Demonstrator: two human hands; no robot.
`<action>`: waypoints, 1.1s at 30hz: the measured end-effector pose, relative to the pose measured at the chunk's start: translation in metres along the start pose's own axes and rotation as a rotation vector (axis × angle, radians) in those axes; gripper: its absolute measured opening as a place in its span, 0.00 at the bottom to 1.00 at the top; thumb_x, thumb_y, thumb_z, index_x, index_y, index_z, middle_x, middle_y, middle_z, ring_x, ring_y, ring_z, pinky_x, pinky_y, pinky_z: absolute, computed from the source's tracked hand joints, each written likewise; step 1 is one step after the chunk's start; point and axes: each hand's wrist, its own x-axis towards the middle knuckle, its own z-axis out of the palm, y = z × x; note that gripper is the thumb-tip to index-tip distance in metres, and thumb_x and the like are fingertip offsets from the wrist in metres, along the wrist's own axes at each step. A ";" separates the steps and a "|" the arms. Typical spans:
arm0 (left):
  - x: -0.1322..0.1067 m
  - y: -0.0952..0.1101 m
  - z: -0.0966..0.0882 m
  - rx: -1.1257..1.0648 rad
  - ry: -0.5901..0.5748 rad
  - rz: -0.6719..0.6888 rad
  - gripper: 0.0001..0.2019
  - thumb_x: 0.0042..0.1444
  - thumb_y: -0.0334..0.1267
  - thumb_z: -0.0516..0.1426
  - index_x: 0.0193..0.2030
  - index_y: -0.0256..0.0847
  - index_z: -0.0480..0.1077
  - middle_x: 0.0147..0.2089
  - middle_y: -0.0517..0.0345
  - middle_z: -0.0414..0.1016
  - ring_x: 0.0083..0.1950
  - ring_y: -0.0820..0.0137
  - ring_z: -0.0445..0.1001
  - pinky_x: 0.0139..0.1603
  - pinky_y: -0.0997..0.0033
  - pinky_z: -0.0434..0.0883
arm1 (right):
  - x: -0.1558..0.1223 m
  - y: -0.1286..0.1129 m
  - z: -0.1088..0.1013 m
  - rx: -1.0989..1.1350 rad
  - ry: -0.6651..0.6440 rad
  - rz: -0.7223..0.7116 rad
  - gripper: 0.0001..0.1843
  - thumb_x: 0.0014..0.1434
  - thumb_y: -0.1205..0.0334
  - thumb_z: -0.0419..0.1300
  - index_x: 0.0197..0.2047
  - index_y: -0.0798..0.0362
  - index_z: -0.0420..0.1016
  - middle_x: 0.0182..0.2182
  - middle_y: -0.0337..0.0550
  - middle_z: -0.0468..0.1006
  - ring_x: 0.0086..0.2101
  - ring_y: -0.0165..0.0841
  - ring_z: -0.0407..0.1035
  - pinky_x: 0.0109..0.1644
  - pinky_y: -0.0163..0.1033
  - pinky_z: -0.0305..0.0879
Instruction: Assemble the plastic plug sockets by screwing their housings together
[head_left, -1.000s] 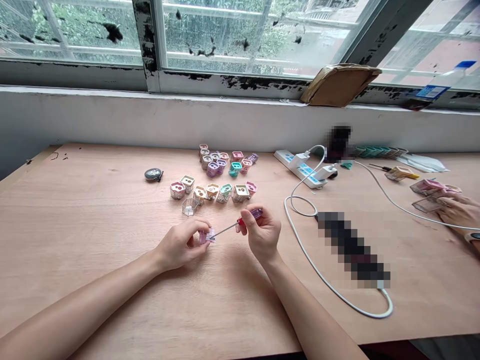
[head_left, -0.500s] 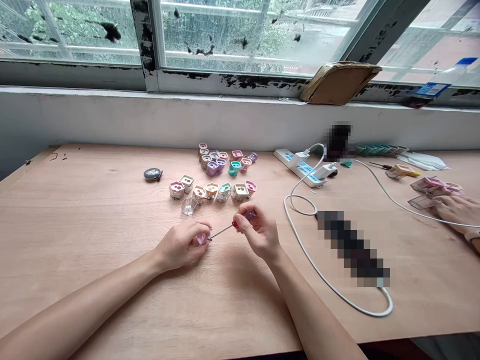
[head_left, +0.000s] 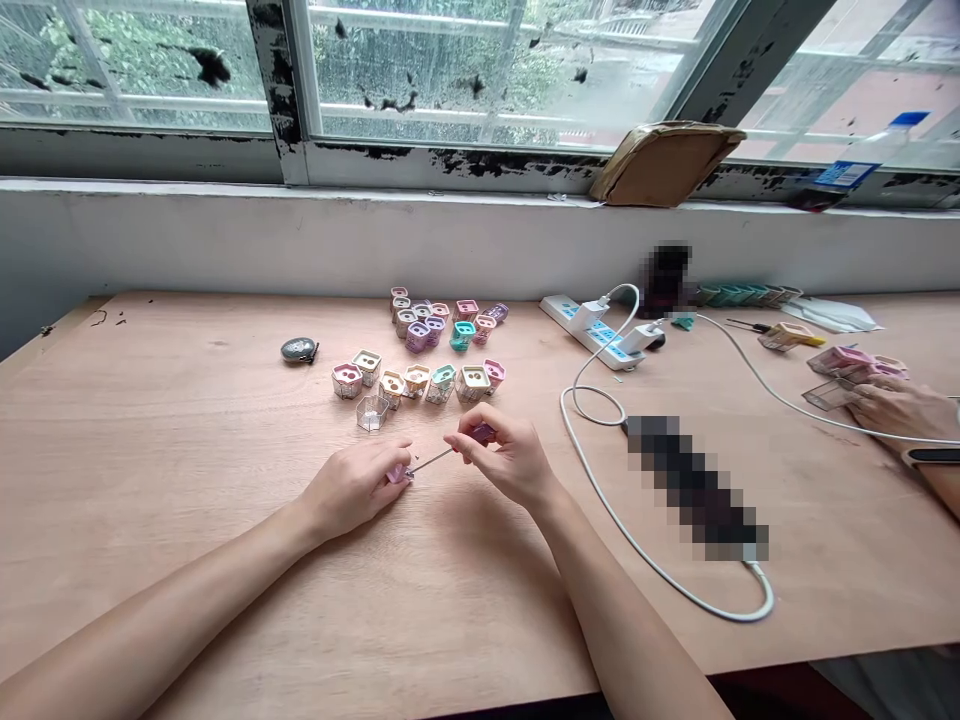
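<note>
Showing only partly: pink piece (head_left: pixel 397 473)

From left hand (head_left: pixel 360 490), bare table (head_left: pixel 172 440) lay open at 9 o'clock; small boxes (head_left: pixel 416 379) blocked 12 to 1. From right hand (head_left: pixel 506 460), white cable (head_left: pixel 739 619) barred 3 o'clock.

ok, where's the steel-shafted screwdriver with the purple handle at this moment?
In the head view, the screwdriver is just below centre, held in the right hand, its tip at the small lilac plastic piece in the left hand.
</note>
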 end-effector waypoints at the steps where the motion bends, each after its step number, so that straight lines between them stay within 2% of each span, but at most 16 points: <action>1: 0.000 0.000 0.000 -0.001 0.000 -0.006 0.07 0.64 0.30 0.57 0.48 0.41 0.69 0.41 0.53 0.81 0.58 0.59 0.78 0.49 0.66 0.78 | 0.000 -0.002 -0.001 0.006 -0.018 -0.004 0.17 0.64 0.48 0.64 0.32 0.53 0.69 0.22 0.37 0.71 0.22 0.28 0.66 0.25 0.33 0.63; 5: -0.001 -0.001 0.001 0.006 -0.003 -0.017 0.06 0.64 0.31 0.57 0.48 0.41 0.69 0.43 0.52 0.81 0.58 0.60 0.78 0.50 0.67 0.78 | 0.001 -0.004 -0.003 0.026 -0.060 0.006 0.14 0.63 0.51 0.64 0.34 0.53 0.68 0.25 0.38 0.72 0.24 0.28 0.67 0.27 0.32 0.65; 10: -0.001 -0.001 0.000 0.009 -0.002 -0.028 0.07 0.63 0.30 0.58 0.47 0.41 0.70 0.42 0.53 0.81 0.57 0.60 0.79 0.48 0.69 0.78 | -0.001 0.002 -0.003 -0.131 0.003 0.002 0.20 0.65 0.51 0.63 0.26 0.53 0.67 0.19 0.35 0.67 0.19 0.26 0.58 0.22 0.32 0.54; 12: 0.000 0.000 0.000 0.008 0.003 -0.032 0.07 0.63 0.30 0.58 0.47 0.41 0.70 0.43 0.53 0.81 0.56 0.60 0.80 0.47 0.68 0.79 | -0.001 0.001 -0.005 -0.162 -0.018 -0.017 0.18 0.66 0.52 0.61 0.28 0.53 0.68 0.20 0.36 0.69 0.21 0.26 0.59 0.24 0.32 0.56; 17: 0.000 0.000 0.000 0.022 0.010 -0.031 0.07 0.63 0.30 0.58 0.47 0.42 0.70 0.44 0.53 0.81 0.55 0.61 0.80 0.47 0.68 0.78 | 0.000 -0.011 -0.011 -0.056 -0.189 -0.010 0.07 0.65 0.58 0.60 0.37 0.51 0.68 0.28 0.39 0.74 0.25 0.29 0.67 0.28 0.33 0.65; 19: -0.001 0.000 0.001 0.020 0.008 -0.033 0.07 0.63 0.31 0.58 0.47 0.42 0.69 0.43 0.54 0.81 0.55 0.61 0.80 0.46 0.70 0.78 | 0.000 -0.013 -0.013 -0.053 -0.190 -0.007 0.08 0.65 0.59 0.60 0.35 0.52 0.68 0.26 0.38 0.73 0.25 0.29 0.66 0.27 0.32 0.63; 23: -0.001 -0.001 0.002 0.015 -0.003 -0.044 0.06 0.64 0.31 0.58 0.47 0.43 0.69 0.40 0.56 0.81 0.57 0.62 0.79 0.44 0.72 0.77 | -0.001 -0.012 -0.015 -0.143 -0.134 0.001 0.17 0.64 0.54 0.63 0.28 0.52 0.66 0.20 0.35 0.69 0.22 0.27 0.61 0.24 0.31 0.55; 28: -0.001 -0.002 0.002 0.022 0.003 -0.039 0.07 0.64 0.31 0.58 0.48 0.43 0.69 0.40 0.56 0.81 0.57 0.60 0.79 0.42 0.71 0.77 | -0.001 -0.014 -0.016 -0.073 -0.224 0.031 0.07 0.64 0.60 0.60 0.35 0.51 0.68 0.25 0.36 0.73 0.24 0.28 0.66 0.26 0.32 0.59; 33: -0.001 -0.001 0.002 0.036 0.006 -0.032 0.07 0.64 0.31 0.58 0.48 0.43 0.68 0.41 0.56 0.81 0.57 0.61 0.79 0.41 0.73 0.76 | -0.001 -0.014 -0.013 -0.187 -0.103 0.005 0.16 0.65 0.54 0.62 0.28 0.52 0.68 0.20 0.36 0.70 0.21 0.28 0.62 0.24 0.32 0.54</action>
